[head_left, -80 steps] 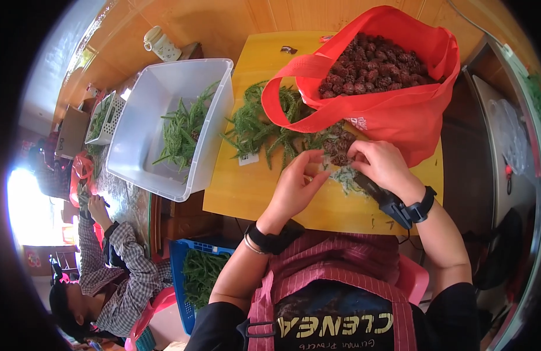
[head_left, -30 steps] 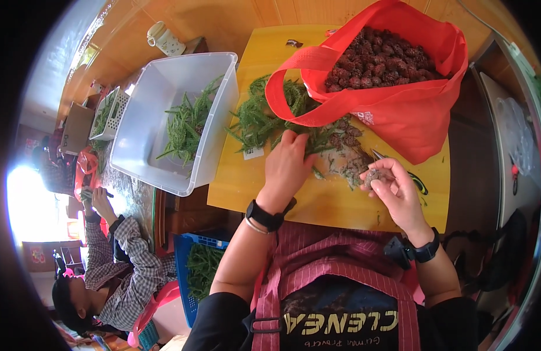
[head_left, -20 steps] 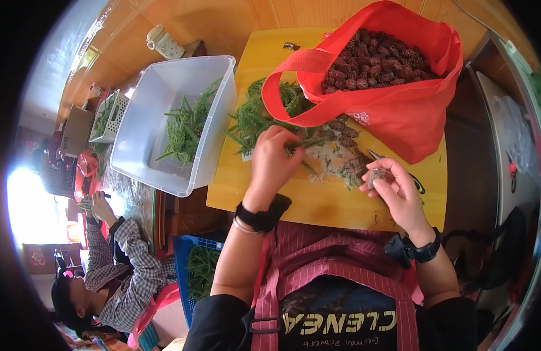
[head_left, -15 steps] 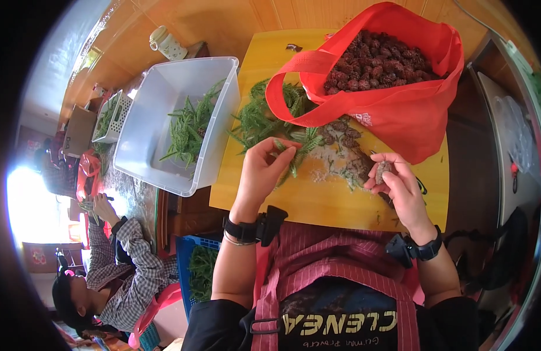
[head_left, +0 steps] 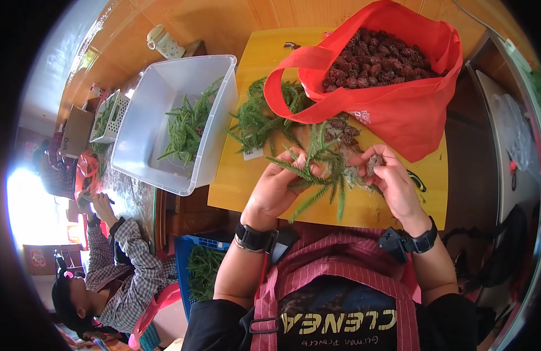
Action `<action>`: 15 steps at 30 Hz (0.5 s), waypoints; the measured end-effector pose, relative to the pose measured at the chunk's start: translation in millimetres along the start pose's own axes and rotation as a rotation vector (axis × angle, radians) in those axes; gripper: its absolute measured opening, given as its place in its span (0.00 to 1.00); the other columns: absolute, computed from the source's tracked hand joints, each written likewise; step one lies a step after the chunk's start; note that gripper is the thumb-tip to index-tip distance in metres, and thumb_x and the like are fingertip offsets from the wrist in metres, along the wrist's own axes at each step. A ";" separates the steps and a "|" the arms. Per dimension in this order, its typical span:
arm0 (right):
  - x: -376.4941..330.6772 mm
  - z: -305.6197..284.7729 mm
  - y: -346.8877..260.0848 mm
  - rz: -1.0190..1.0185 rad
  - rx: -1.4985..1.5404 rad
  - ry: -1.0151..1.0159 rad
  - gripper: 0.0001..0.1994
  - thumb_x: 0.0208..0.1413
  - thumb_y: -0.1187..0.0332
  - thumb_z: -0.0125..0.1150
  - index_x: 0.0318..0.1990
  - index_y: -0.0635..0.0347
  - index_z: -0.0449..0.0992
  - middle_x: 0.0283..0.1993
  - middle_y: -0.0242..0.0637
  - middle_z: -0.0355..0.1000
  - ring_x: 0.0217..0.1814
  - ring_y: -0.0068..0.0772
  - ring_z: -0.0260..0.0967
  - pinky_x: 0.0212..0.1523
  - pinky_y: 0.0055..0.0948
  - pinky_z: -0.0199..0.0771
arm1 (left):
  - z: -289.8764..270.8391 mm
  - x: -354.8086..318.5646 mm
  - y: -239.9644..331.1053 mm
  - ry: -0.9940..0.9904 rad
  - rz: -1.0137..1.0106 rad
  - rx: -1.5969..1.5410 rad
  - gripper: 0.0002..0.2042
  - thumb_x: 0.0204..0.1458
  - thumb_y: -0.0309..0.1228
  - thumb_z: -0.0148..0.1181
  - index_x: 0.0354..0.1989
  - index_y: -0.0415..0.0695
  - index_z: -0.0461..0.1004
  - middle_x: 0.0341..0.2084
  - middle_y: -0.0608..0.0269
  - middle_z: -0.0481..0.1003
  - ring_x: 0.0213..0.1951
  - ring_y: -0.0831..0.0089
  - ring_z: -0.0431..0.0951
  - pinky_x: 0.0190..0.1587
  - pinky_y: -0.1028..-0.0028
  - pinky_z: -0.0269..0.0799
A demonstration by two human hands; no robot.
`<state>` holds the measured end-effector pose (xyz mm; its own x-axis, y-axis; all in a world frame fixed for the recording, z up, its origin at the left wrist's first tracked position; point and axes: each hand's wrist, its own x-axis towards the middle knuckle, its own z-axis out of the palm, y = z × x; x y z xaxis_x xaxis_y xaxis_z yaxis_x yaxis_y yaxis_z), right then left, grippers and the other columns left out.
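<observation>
My left hand (head_left: 274,190) is closed around a green artificial pine sprig (head_left: 323,199), whose needled branches fan out toward the right. Pinched in the fingers of my right hand (head_left: 401,186) is a small greyish pine cone (head_left: 374,162), close beside the sprig's tips. Both hands are over a yellow board (head_left: 238,196). Behind them, several loose pine cones (head_left: 344,131) lie among pale crumbs, partly hidden by the sprig. A heap of green sprigs (head_left: 261,117) rests to their left. At the back right, a red cloth bag (head_left: 393,120) stands full of dark brown pine cones (head_left: 378,58).
A clear plastic bin (head_left: 147,169) with sprigs stands left of the board. Below it is a blue crate (head_left: 182,263) of greenery. A black-and-yellow tool (head_left: 418,180) lies right of my right hand. At far left a co-worker in a checked shirt (head_left: 136,251) handles something.
My left hand has shifted right and down, carrying the sprig toward the pine cone. My right hand has moved slightly left and up. A white card now shows beside the heap of sprigs.
</observation>
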<state>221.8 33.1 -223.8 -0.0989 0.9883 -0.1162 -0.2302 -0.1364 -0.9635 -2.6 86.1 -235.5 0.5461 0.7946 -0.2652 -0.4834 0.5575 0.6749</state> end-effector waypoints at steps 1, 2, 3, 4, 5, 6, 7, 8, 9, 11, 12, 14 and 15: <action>-0.6 -1.5 1.4 0.001 -0.001 0.003 0.12 0.54 0.71 0.37 0.44 0.61 0.63 0.44 0.37 0.67 0.39 0.21 0.61 0.42 0.21 0.61 | -3.1 1.4 -5.9 -0.061 -0.001 -0.043 0.06 0.60 0.32 0.48 0.39 0.44 0.64 0.31 0.61 0.73 0.38 0.74 0.73 0.46 0.71 0.68; -1.6 -3.1 3.3 0.000 0.016 -0.006 0.12 0.54 0.71 0.37 0.44 0.61 0.62 0.42 0.36 0.66 0.39 0.21 0.61 0.42 0.21 0.61 | -3.3 1.9 -8.6 -0.122 0.004 -0.079 0.06 0.59 0.32 0.49 0.39 0.44 0.65 0.30 0.62 0.73 0.37 0.74 0.73 0.45 0.73 0.67; -2.7 -4.1 4.2 -0.002 0.033 -0.016 0.12 0.54 0.71 0.38 0.44 0.61 0.62 0.40 0.34 0.65 0.38 0.22 0.61 0.41 0.21 0.61 | -2.3 1.5 -10.7 -0.124 0.002 -0.079 0.06 0.59 0.32 0.49 0.39 0.44 0.65 0.30 0.62 0.73 0.37 0.74 0.73 0.45 0.73 0.67; -4.2 -4.1 3.1 -0.002 0.034 -0.013 0.12 0.54 0.71 0.38 0.44 0.61 0.62 0.40 0.34 0.65 0.38 0.22 0.61 0.41 0.21 0.61 | -1.1 0.9 -12.6 -0.149 0.002 -0.070 0.06 0.59 0.32 0.49 0.39 0.44 0.65 0.30 0.62 0.73 0.36 0.74 0.72 0.44 0.74 0.67; -5.7 -3.6 2.1 0.009 0.061 -0.002 0.10 0.54 0.71 0.40 0.43 0.61 0.62 0.38 0.33 0.64 0.38 0.21 0.60 0.41 0.20 0.61 | -0.8 1.3 -14.6 -0.174 0.003 -0.062 0.06 0.58 0.32 0.50 0.38 0.43 0.66 0.29 0.62 0.73 0.35 0.75 0.72 0.44 0.75 0.67; -6.9 -2.9 0.8 0.020 0.089 0.008 0.08 0.54 0.72 0.43 0.41 0.60 0.62 0.37 0.32 0.63 0.38 0.20 0.59 0.42 0.20 0.60 | -0.3 2.7 -16.6 -0.192 0.000 -0.097 0.06 0.57 0.32 0.51 0.38 0.43 0.67 0.29 0.63 0.73 0.35 0.75 0.72 0.43 0.75 0.66; -7.0 -0.4 -0.6 0.020 0.090 0.010 0.08 0.54 0.72 0.43 0.41 0.60 0.62 0.37 0.32 0.63 0.38 0.20 0.59 0.42 0.20 0.60 | 0.6 3.3 -17.9 -0.192 -0.002 -0.096 0.06 0.57 0.32 0.51 0.38 0.43 0.67 0.29 0.63 0.73 0.35 0.75 0.72 0.43 0.75 0.66; -7.1 3.1 -2.2 -0.025 0.029 0.017 0.07 0.53 0.73 0.47 0.40 0.59 0.61 0.38 0.31 0.63 0.37 0.18 0.58 0.41 0.18 0.59 | 1.7 3.6 -19.7 -0.212 0.004 -0.123 0.06 0.57 0.31 0.51 0.38 0.43 0.67 0.29 0.63 0.73 0.34 0.75 0.72 0.43 0.75 0.66; -7.4 5.5 -3.5 -0.071 -0.032 0.023 0.07 0.53 0.74 0.51 0.38 0.59 0.61 0.38 0.31 0.63 0.37 0.16 0.57 0.41 0.17 0.59 | 2.7 3.8 -21.2 -0.232 0.011 -0.150 0.06 0.57 0.31 0.51 0.38 0.43 0.67 0.29 0.62 0.73 0.34 0.74 0.72 0.43 0.75 0.66; -9.3 7.0 -5.7 -0.049 -0.027 0.019 0.08 0.52 0.75 0.53 0.37 0.58 0.60 0.38 0.30 0.63 0.37 0.14 0.56 0.38 0.15 0.58 | 3.3 4.8 -23.9 -0.235 0.002 -0.153 0.06 0.57 0.31 0.51 0.39 0.43 0.67 0.29 0.62 0.72 0.35 0.74 0.72 0.43 0.75 0.66; -9.8 7.3 -6.4 -0.028 -0.022 0.013 0.10 0.51 0.77 0.56 0.35 0.57 0.60 0.38 0.29 0.63 0.36 0.11 0.55 0.36 0.13 0.57 | 3.7 5.1 -24.6 -0.237 -0.006 -0.156 0.06 0.57 0.31 0.52 0.39 0.43 0.67 0.29 0.62 0.72 0.35 0.73 0.72 0.44 0.74 0.66; -10.7 4.7 -5.2 -0.006 -0.041 0.010 0.10 0.51 0.77 0.56 0.34 0.57 0.60 0.38 0.28 0.62 0.35 0.10 0.55 0.35 0.11 0.57 | 6.1 4.0 -24.9 -0.229 -0.016 -0.148 0.06 0.57 0.31 0.51 0.39 0.43 0.67 0.30 0.61 0.72 0.36 0.73 0.72 0.44 0.74 0.66; -11.3 3.0 -4.5 0.016 -0.060 0.006 0.10 0.51 0.78 0.57 0.33 0.57 0.60 0.38 0.27 0.62 0.33 0.09 0.55 0.33 0.10 0.56 | 6.7 3.5 -25.0 -0.221 -0.026 -0.140 0.06 0.57 0.31 0.51 0.39 0.43 0.67 0.30 0.61 0.73 0.37 0.72 0.72 0.45 0.73 0.66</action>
<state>221.1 22.3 -217.4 -0.0962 0.9864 -0.1332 -0.1706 -0.1482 -0.9741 16.0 73.4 -248.7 0.6885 0.7162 -0.1144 -0.5484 0.6174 0.5640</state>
